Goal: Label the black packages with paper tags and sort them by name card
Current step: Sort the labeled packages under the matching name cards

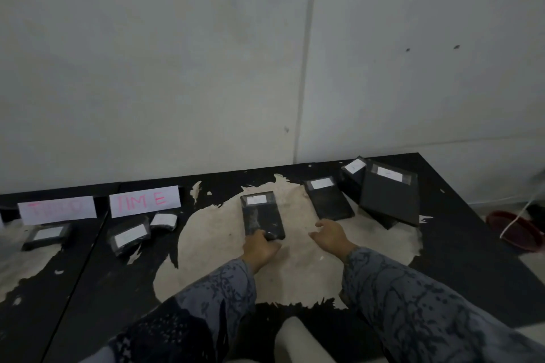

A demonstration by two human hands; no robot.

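On the worn middle of the black table (460, 259), the left hand (259, 247) is gripping the near end of a tagged black package (262, 215), which is lying flat. The right hand (330, 234) is hovering with fingers spread, holding nothing, just short of a second package (328, 199). Far left, name cards (144, 201) are standing over smaller packages (128, 235), their pink lettering possibly reading "TIME".

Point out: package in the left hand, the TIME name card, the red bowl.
package in the left hand (261, 215), head view, middle of its black top face
TIME name card (144, 201), head view, centre of the paper among the pink letters
red bowl (514, 230), head view, inner wall
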